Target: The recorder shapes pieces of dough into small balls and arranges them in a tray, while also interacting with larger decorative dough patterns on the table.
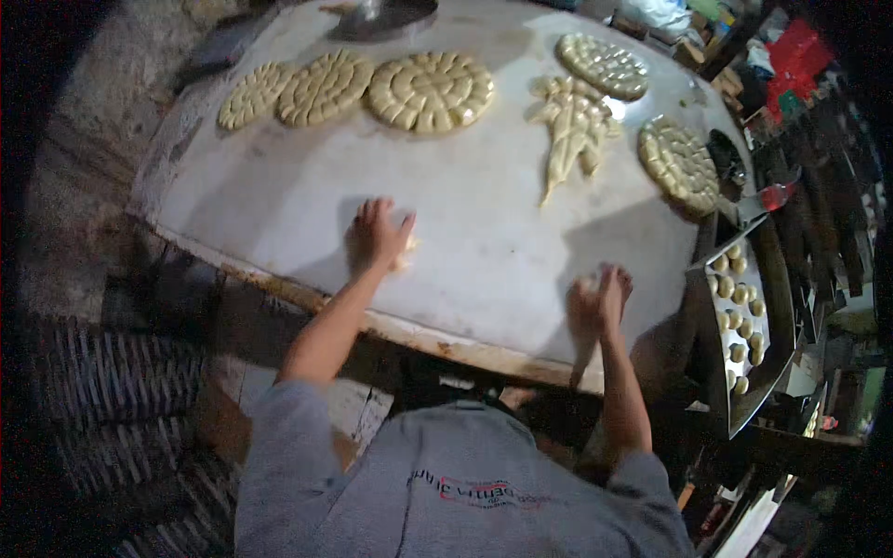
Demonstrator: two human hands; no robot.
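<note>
Palm down on the pale, floury tabletop (465,205), my left hand (378,231) is open, with its thumb held apart from the fingers. A small pale lump of dough (406,253) shows beside its thumb and wrist. Further right, near the table's front edge, my right hand (606,296) is closed, its fingers curled. Something small and pale shows at its left side, too blurred to name. Ahead of my hands lies a flat, branching piece of shaped dough (572,126), its surface glossy.
Round, segmented dough coils (432,91) lie along the far side, and others (679,166) lie at the right. A dark round pan (386,19) stands at the back. To the right, a tray (716,372) holds several small dough pieces, with a red-handled brush (763,199) at its corner.
</note>
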